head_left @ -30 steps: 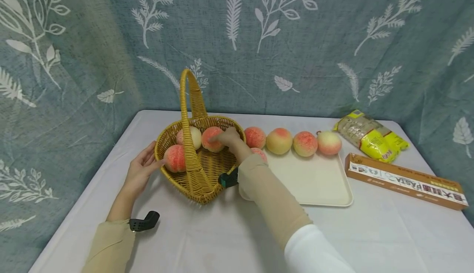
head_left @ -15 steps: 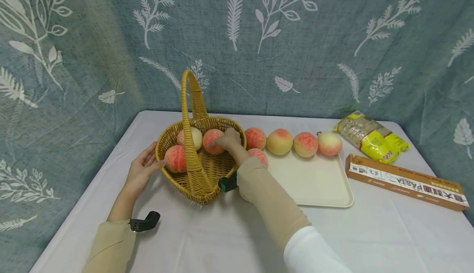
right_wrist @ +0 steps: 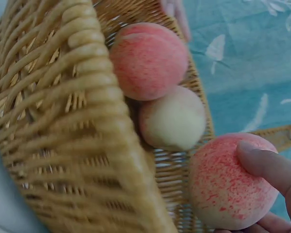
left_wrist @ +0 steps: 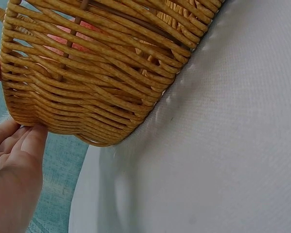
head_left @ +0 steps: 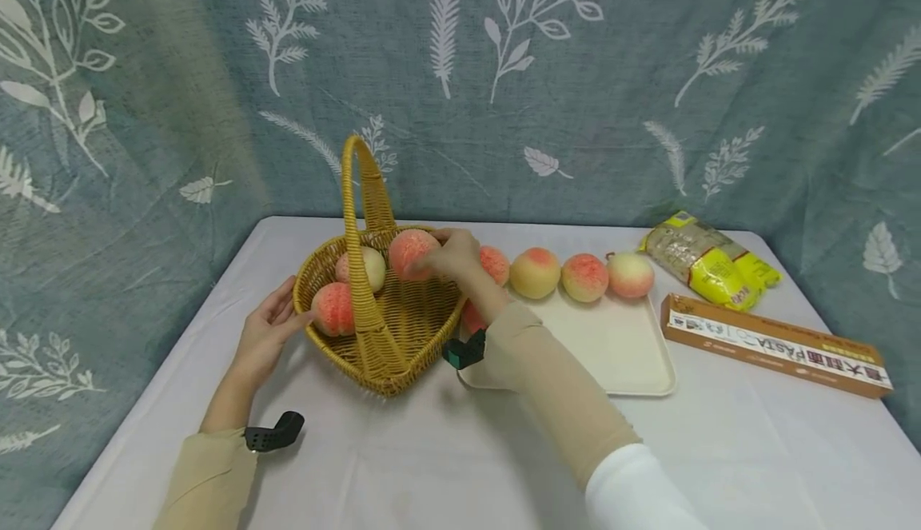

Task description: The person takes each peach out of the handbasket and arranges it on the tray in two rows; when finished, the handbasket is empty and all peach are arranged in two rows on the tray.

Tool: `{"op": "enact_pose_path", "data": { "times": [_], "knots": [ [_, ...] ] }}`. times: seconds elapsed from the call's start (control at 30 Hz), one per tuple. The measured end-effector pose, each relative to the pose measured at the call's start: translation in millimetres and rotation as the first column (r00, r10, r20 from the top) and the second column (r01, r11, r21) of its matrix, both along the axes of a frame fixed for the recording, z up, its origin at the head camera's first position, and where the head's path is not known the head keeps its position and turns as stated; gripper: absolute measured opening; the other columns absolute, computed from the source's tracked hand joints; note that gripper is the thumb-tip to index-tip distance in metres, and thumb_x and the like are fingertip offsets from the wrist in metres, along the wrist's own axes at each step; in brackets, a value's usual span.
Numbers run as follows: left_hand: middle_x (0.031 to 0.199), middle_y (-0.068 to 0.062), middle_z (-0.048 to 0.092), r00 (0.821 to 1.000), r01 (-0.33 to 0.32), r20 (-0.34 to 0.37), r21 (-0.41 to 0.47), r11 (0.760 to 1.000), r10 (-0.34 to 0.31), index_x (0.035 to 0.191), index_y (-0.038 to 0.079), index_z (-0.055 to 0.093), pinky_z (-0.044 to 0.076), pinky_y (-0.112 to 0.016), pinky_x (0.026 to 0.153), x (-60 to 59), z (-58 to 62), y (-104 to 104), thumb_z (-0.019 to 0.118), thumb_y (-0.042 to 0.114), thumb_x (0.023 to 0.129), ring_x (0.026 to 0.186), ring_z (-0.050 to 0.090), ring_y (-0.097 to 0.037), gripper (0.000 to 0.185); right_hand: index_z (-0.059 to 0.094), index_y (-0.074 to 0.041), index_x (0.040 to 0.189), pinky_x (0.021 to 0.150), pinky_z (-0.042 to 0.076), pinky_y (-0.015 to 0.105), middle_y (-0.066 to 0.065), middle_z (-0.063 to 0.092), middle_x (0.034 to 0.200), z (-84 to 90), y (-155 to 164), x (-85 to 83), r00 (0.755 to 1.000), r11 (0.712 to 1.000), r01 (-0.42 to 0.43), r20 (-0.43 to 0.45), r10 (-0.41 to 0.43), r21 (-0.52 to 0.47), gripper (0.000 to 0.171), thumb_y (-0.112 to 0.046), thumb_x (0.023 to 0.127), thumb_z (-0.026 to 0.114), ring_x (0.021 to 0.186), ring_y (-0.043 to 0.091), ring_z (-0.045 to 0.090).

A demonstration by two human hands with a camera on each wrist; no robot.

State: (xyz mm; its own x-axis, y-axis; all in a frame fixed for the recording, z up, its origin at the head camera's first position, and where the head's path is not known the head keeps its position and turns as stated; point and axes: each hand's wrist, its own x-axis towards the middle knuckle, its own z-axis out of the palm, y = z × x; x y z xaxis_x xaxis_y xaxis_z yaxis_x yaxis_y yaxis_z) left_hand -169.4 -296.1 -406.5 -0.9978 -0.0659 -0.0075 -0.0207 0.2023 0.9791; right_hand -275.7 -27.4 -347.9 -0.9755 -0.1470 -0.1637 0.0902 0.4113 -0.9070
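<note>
A heart-shaped wicker basket (head_left: 406, 306) with a tall handle stands on the white table. My left hand (head_left: 265, 334) grips its left rim, thumb on the edge and fingers along the outer wall (left_wrist: 87, 97). My right hand (head_left: 459, 257) holds a pink-red peach (head_left: 410, 255) over the basket's back right part. In the right wrist view, the thumb presses on this peach (right_wrist: 228, 184), with fingers beneath. Two other peaches lie inside at the left: a red one (head_left: 334, 308) and a pale cream one (head_left: 368, 268), which the handle partly covers in the head view.
To the basket's right lies a cream tray (head_left: 612, 358) with several peaches (head_left: 535, 272), mostly along its back edge. My right forearm partly hides one of them. Two yellow-labelled bags (head_left: 712, 262) and a long brown pasta box (head_left: 777, 346) lie farther right. A blue-green curtain (head_left: 460, 178) hangs behind.
My right hand has risen a little with the peach, up from the basket's bottom to about rim height. My left hand stays on the rim. The head view has shifted slightly.
</note>
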Motion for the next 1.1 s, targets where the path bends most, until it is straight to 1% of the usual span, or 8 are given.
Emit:
{"op": "enact_pose_path", "data": {
  "times": [0.2,0.4,0.47,0.67,0.77,0.9,1.0,1.1],
  "knots": [
    [0.159,-0.022,0.011,1.000,-0.008,0.010,-0.029,1.000,0.009,0.155,0.001,0.010,0.031,-0.016,0.107,0.4,0.8,1.7,0.058,0.009,0.097,0.144,0.015,-0.037,0.076,0.065,-0.009,0.128,0.088,0.054,0.034,0.010,0.064,0.123,12.8,27.8,2.4,0.999,0.995,-0.023,-0.026,0.021,-0.095,0.063,-0.015,0.069,0.088,0.111,0.025,0.060],
    [0.159,-0.022,0.010,1.000,0.001,0.002,-0.024,1.000,-0.001,0.155,0.000,0.010,0.031,-0.016,0.108,-1.8,0.7,3.3,0.058,0.008,0.097,0.145,0.015,-0.037,0.075,0.063,-0.007,0.128,0.094,0.051,0.038,0.011,0.064,0.122,23.4,63.4,5.7,1.000,0.982,-0.015,-0.016,0.012,-0.186,0.062,-0.013,0.071,0.086,0.109,0.025,0.061],
    [0.159,-0.021,0.010,1.000,0.002,0.007,-0.036,0.999,-0.002,0.155,0.001,0.010,0.031,-0.016,0.108,-2.5,0.3,2.8,0.058,0.009,0.098,0.145,0.015,-0.037,0.075,0.061,-0.007,0.129,0.096,0.050,0.039,0.011,0.063,0.124,24.9,76.0,6.8,1.000,0.981,-0.009,-0.011,0.007,-0.196,0.063,-0.012,0.071,0.086,0.111,0.025,0.060],
    [0.159,-0.021,0.012,1.000,0.003,0.013,-0.082,0.997,-0.002,0.155,0.002,0.011,0.033,-0.013,0.105,-1.7,0.9,0.2,0.058,0.012,0.098,0.144,0.017,-0.037,0.075,0.059,-0.005,0.133,0.099,0.048,0.038,0.013,0.059,0.131,24.9,108.9,11.2,0.999,0.988,0.031,-0.004,-0.032,-0.152,0.066,-0.010,0.073,0.084,0.119,0.026,0.056],
    [0.159,-0.022,0.012,1.000,0.001,0.004,-0.074,0.997,-0.001,0.155,0.000,0.011,0.034,-0.011,0.103,-0.6,2.0,-0.6,0.059,0.013,0.098,0.144,0.017,-0.035,0.075,0.057,-0.003,0.134,0.100,0.048,0.036,0.014,0.059,0.133,22.4,120.3,15.9,0.999,0.985,0.054,0.008,-0.053,-0.163,0.067,-0.006,0.073,0.083,0.121,0.027,0.055],
    [0.158,-0.025,0.010,1.000,0.013,-0.012,-0.026,1.000,-0.013,0.154,-0.002,0.010,0.036,-0.009,0.101,0.0,2.2,-1.3,0.059,0.011,0.098,0.145,0.016,-0.036,0.076,0.053,0.002,0.136,0.101,0.047,0.036,0.018,0.056,0.135,17.5,134.4,24.6,0.998,0.971,0.054,0.037,-0.047,-0.232,0.067,0.003,0.075,0.080,0.123,0.029,0.053],
    [0.158,-0.026,0.008,0.999,0.032,-0.018,0.017,0.999,-0.031,0.154,-0.002,0.008,0.035,-0.010,0.102,-0.6,1.6,-0.6,0.058,0.008,0.097,0.145,0.013,-0.037,0.076,0.052,0.003,0.136,0.102,0.047,0.036,0.020,0.054,0.136,12.4,146.8,30.1,0.998,0.975,0.054,0.042,-0.046,-0.215,0.067,0.003,0.075,0.079,0.124,0.031,0.053],
    [0.159,-0.025,0.007,0.999,0.040,-0.013,0.034,0.999,-0.040,0.154,-0.001,0.008,0.034,-0.011,0.104,-2.2,1.0,0.9,0.057,0.006,0.097,0.145,0.012,-0.038,0.075,0.050,0.001,0.139,0.102,0.046,0.037,0.019,0.053,0.138,6.8,160.7,34.9,0.998,0.987,0.061,0.043,-0.055,-0.147,0.069,-0.003,0.077,0.080,0.127,0.031,0.051]
  ]
}}
